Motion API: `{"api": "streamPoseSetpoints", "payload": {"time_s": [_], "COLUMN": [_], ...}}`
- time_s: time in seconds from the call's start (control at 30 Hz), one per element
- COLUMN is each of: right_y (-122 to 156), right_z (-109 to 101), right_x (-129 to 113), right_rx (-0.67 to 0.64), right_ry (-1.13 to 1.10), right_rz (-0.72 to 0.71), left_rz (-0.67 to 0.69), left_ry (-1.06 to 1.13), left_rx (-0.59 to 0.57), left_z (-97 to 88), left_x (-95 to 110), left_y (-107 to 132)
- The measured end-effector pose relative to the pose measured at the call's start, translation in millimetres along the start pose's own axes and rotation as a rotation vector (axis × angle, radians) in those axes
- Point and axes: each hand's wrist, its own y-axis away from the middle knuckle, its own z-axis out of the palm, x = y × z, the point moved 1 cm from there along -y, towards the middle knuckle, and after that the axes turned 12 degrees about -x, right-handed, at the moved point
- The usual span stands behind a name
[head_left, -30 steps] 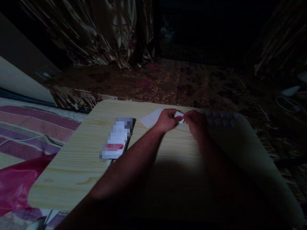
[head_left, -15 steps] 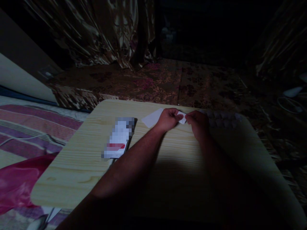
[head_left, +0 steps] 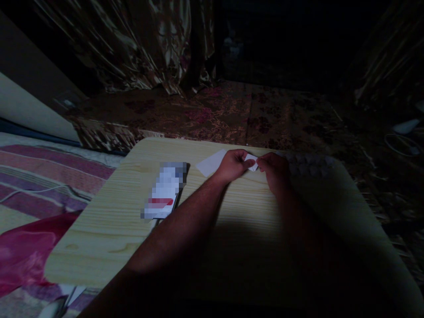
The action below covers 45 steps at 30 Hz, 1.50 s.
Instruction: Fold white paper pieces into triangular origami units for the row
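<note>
Near the far edge of the wooden table, a small folded piece of white paper (head_left: 251, 161) is pinched between my two hands. My left hand (head_left: 233, 164) grips its left side, with the thumb lying across it. The fingers of my right hand (head_left: 274, 169) close on its right edge. Crease lines show on the paper. Just left of my left hand, a flat white sheet of paper (head_left: 210, 163) lies on the table, its right end partly hidden by that hand.
A phone (head_left: 165, 190) with a blurred-out screen lies on the table (head_left: 96, 234), left of my forearm. In shadow at the far right stand several small dark folded-looking shapes (head_left: 308, 164). Left of the table is a striped bedspread (head_left: 46, 176) with a pink cloth (head_left: 29, 256).
Both hands stay at nearly the same spot with the folded paper. My right fingers have shifted very slightly along its right edge.
</note>
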Motion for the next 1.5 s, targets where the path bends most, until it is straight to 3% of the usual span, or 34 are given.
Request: {"api": "streamPoseSetpoints", "payload": {"time_s": [0.23,0.53,0.8,0.97,1.23,1.5], "right_y": [0.0,-0.1,-1.1,-1.2,-1.8,1.7], "right_z": [-1.2,-0.5,1.6,0.5,-1.7,-2.8], "right_x": [-0.6,-2.0,1.1,-0.1,-2.4,-0.8], "right_rx": [-0.011,-0.002,-0.006,-0.03,-0.068,-0.09], "right_ry": [0.028,-0.013,-0.032,-0.008,0.135,0.087], "right_rz": [0.005,0.038,0.04,0.027,-0.013,-0.03], "left_rz": [-0.032,-0.012,-0.025,-0.015,-0.046,-0.047], "left_ry": [-0.026,-0.084,-0.03,-0.074,-0.17,-0.175], "left_rx": [0.014,-0.064,-0.018,-0.058,-0.009,0.014], "left_z": [0.5,-0.3,-2.0,-1.3,0.3,0.4], "left_x": [3.3,-0.6,-2.9,-1.6,2.4,-1.4], "left_y": [1.2,0.2,-0.8,-0.1,2.0,-0.3]}}
